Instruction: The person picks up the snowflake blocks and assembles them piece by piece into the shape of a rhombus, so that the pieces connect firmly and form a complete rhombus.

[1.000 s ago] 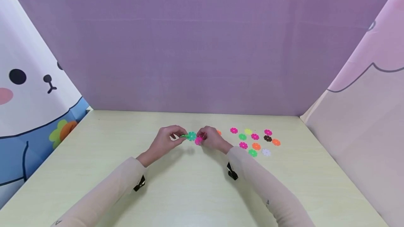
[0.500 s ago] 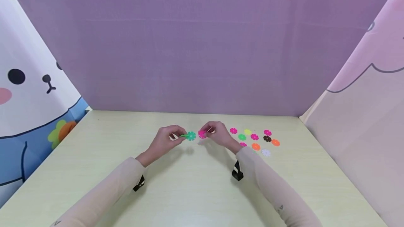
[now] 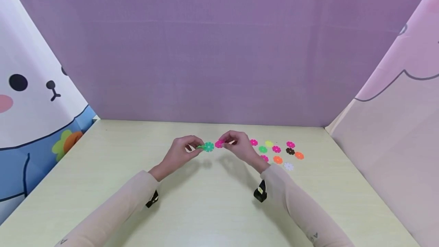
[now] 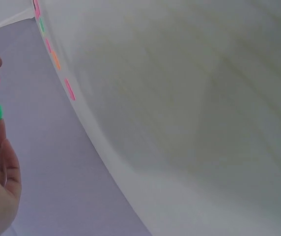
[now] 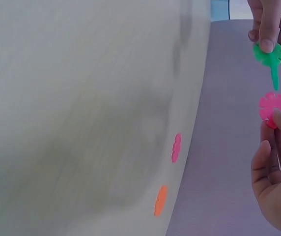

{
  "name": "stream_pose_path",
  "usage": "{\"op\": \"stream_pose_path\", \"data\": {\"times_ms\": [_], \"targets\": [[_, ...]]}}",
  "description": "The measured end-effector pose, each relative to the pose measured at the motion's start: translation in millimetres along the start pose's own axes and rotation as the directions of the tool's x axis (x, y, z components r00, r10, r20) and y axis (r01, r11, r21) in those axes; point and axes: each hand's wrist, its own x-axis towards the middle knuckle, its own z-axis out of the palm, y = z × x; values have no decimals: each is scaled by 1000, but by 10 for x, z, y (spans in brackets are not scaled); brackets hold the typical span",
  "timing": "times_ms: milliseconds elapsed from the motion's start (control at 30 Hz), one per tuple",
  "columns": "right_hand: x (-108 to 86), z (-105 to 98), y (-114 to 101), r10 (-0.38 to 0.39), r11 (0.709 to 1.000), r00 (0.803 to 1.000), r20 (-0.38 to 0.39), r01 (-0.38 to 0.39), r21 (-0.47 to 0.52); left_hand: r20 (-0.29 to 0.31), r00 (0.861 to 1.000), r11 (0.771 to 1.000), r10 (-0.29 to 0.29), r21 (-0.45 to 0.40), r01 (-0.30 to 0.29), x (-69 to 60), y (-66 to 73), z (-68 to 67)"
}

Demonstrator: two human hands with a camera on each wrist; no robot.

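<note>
Two slotted plastic flower discs are joined at right angles. My left hand [image 3: 181, 149] pinches the green disc [image 5: 279, 51] between thumb and fingers. The other, a teal-green disc [image 3: 208, 146], projects from it toward the right and appears edge-on in the right wrist view. My right hand [image 3: 240, 148] pinches a pink flower disc [image 5: 269, 104] by its edge, with its slotted rim toward the teal-green disc. A small gap separates them in the right wrist view. Both hands are raised above the table, their shadows below. In the left wrist view the discs are partly cut off.
Several loose flower discs lie flat on the table [image 3: 205, 209] to the right, among them a yellow disc [image 3: 269, 143], a brown disc [image 3: 290, 151], an orange disc [image 3: 299, 155] and a white disc [image 3: 289, 166]. A purple panel [image 3: 212, 48] stands behind the table.
My right hand has moved the pink disc up and slightly right from a lower spot beside the teal-green disc. A green disc on the table is now hidden behind the right arm. The left hand barely moved.
</note>
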Motion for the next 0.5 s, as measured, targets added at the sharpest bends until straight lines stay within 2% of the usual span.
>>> {"op": "stream_pose_path", "data": {"times_ms": [267,500], "targets": [[-42,18,-14,-27,999,1000,-7,28,41,-9,1000,1000,12,-7,-12,-1,-16,19],[-140,-17,-294,-46,999,999,1,46,17,-12,1000,999,22,-23,-22,-7,13,20]]}}
